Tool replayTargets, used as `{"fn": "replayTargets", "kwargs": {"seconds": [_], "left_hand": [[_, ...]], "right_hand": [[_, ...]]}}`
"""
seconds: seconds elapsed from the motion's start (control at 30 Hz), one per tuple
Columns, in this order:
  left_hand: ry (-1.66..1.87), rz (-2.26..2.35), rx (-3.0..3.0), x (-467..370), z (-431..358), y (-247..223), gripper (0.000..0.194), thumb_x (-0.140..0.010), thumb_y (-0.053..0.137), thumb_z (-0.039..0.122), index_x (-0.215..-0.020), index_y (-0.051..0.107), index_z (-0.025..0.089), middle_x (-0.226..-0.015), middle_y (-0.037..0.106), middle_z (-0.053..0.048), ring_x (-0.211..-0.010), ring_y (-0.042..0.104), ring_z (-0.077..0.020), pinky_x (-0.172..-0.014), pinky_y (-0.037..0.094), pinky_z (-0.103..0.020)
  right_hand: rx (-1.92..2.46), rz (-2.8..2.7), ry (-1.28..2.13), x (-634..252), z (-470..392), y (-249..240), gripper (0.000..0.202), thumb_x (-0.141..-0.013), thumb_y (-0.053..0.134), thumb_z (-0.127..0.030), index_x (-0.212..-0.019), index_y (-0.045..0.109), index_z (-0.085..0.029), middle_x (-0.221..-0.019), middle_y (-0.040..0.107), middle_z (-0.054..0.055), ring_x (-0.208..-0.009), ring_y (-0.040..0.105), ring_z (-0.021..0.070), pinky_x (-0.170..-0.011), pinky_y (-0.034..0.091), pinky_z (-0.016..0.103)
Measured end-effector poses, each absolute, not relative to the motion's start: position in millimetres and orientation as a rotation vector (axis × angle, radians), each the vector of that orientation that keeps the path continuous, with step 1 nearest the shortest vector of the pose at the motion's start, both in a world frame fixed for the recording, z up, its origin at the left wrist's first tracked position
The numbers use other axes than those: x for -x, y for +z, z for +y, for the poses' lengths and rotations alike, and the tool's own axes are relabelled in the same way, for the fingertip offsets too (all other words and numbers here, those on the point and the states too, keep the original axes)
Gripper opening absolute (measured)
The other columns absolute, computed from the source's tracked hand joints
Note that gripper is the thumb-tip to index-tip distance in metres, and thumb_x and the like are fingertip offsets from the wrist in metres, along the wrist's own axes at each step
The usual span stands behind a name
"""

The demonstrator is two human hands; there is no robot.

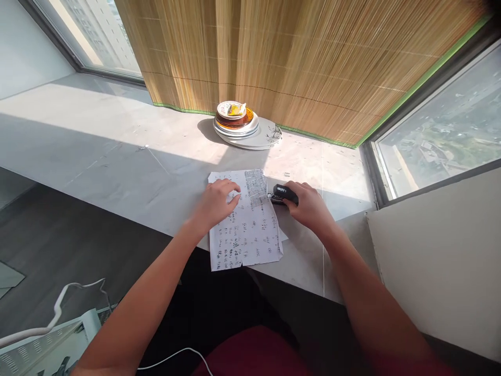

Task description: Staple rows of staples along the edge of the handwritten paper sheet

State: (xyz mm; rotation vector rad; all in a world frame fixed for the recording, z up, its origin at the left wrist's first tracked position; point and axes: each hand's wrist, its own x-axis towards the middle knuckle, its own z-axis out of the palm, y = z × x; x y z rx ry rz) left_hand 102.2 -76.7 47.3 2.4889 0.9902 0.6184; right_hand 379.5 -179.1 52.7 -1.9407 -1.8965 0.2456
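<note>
Sheets of paper (254, 230) covered in handwriting lie on the windowsill counter, their lower edge reaching past its front edge. A smaller patch of dense writing shows at the top right of the paper. My left hand (219, 201) is over the upper left of the paper, thumb and fingers apart with nothing between them. In my right hand (307, 203) is a black stapler (285, 194), its front end at the paper's right edge. Whether its jaws are around the paper is too small to tell.
Stacked plates and bowls (237, 128) with a small yellow packet on top stand behind the paper, by a bamboo blind (274, 62). Windows flank the counter (117, 156). At lower left are a pale slatted object (47, 347) and a white cable (58, 310).
</note>
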Motion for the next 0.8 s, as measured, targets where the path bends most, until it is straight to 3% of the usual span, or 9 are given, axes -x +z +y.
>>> {"fn": "replayTargets", "kwargs": {"seconds": [0.13, 0.33, 0.8], "left_hand": [[0.555, 1.02, -2.417, -109, -28, 47, 0.015, -0.097, 0.067, 0.03, -0.109, 0.072, 0.022, -0.115, 0.075, -0.006, -0.102, 0.07, -0.0247, -0.101, 0.053, -0.045], [0.425, 0.997, -2.603, -125, -10, 37, 0.036, -0.1, 0.067, 0.041, -0.131, 0.071, 0.024, -0.132, 0.068, -0.009, -0.125, 0.059, -0.0326, -0.107, 0.045, -0.051], [0.364, 1.004, -2.71, -130, -8, 32, 0.049, -0.1, 0.069, 0.053, -0.142, 0.064, 0.028, -0.132, 0.065, -0.009, -0.123, 0.057, -0.0364, -0.106, 0.041, -0.053]], "right_hand": [[2.009, -1.85, 0.243, -382, -181, 55, 0.022, -0.087, 0.061, -0.016, -0.107, 0.065, -0.025, -0.096, 0.073, 0.006, -0.092, 0.06, 0.0276, -0.071, 0.04, 0.036], [2.139, -1.807, 0.207, -387, -187, 57, 0.019, -0.086, 0.059, -0.014, -0.101, 0.062, -0.026, -0.093, 0.072, 0.006, -0.089, 0.058, 0.0278, -0.064, 0.036, 0.034], [2.204, -1.829, 0.195, -374, -196, 64, 0.012, -0.09, 0.057, -0.017, -0.098, 0.057, -0.026, -0.09, 0.067, 0.008, -0.082, 0.058, 0.0276, -0.06, 0.035, 0.035]]}}
